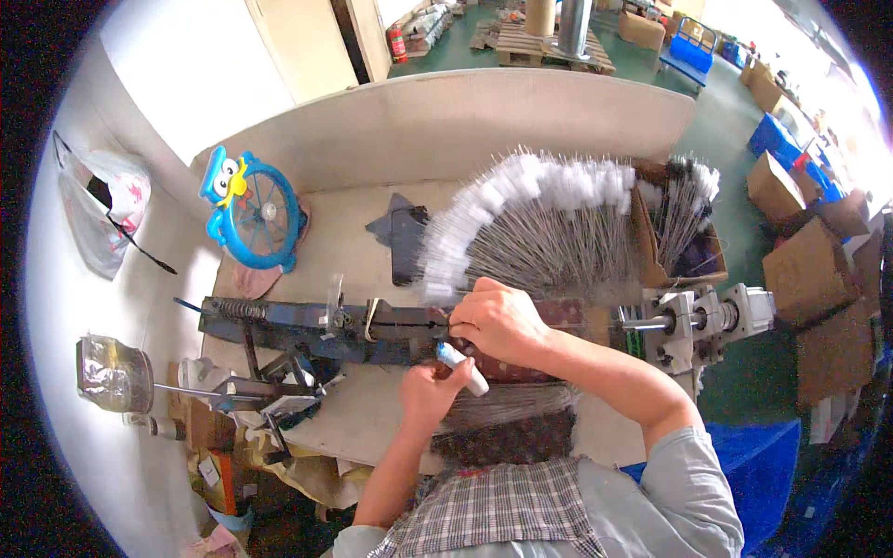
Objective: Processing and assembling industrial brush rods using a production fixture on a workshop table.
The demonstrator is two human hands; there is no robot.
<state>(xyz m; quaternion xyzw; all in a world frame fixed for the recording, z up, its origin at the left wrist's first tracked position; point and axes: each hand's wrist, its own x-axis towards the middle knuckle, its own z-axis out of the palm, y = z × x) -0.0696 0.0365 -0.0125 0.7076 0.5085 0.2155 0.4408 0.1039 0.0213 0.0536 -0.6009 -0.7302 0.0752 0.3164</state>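
My right hand [498, 321] rests on the dark metal bar of a bench machine [316, 330], fingers curled at its middle where thin wire stems meet it. Just below, my left hand [430, 391] is closed around a small white tube-like piece [462, 367] with a pale blue tip. Fanned out behind the hands lies a big pile of wire-stemmed brushes with white fluffy tips [521, 209]. More dark bristled brushes [507, 432] lie in front of me, near my apron.
A cardboard box [684, 232] with more brushes stands at right, next to a grey motor unit [698, 321]. A blue cartoon-shaped fan [253, 209] sits at the back left. A plastic bag [102, 209] hangs on the wall; a jar [113, 374] stands at left. Cartons cover the floor at right.
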